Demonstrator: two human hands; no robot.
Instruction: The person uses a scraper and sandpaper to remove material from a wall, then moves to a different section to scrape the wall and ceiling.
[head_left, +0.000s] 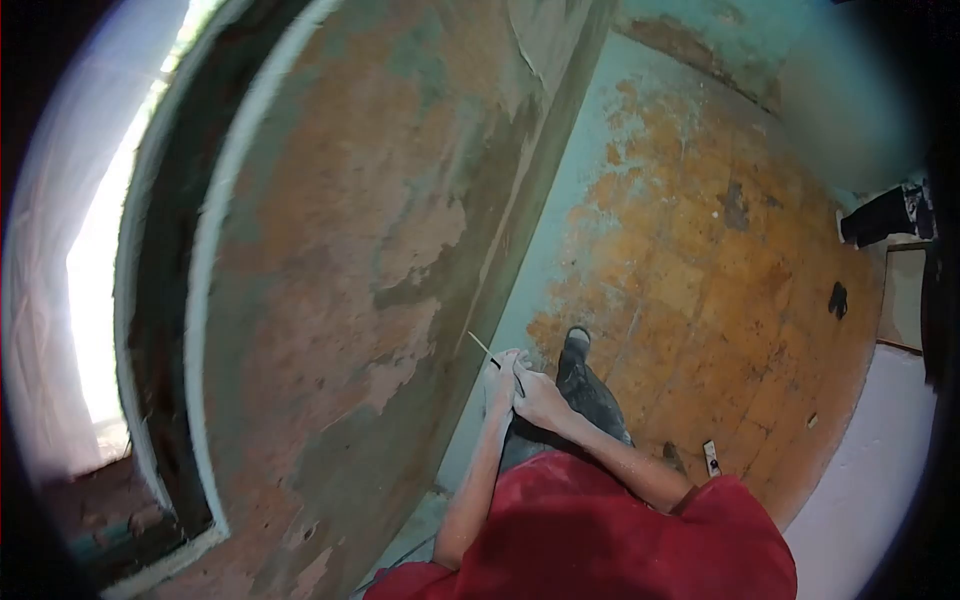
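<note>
My left hand (501, 382), dusted white, is closed in front of my body. A thin pale rod (481, 345) sticks out of it up and to the left, with a short dark part close to the fingers. My right hand (543, 402) is closed right up against the left one. Between the two hands a narrow dark piece (519, 386) shows; what the right fingers grip is something I cannot make out. Both hands are near the foot of a patchy, bare-plaster wall (350, 260).
A window frame (165, 270) is at left. The worn orange floor (690, 280) spreads out at right, with a dark object (838, 300) and a small white-and-black item (711, 458) on it. Another person's legs (880, 218) show at far right. My shoe (577, 338) is beside the wall.
</note>
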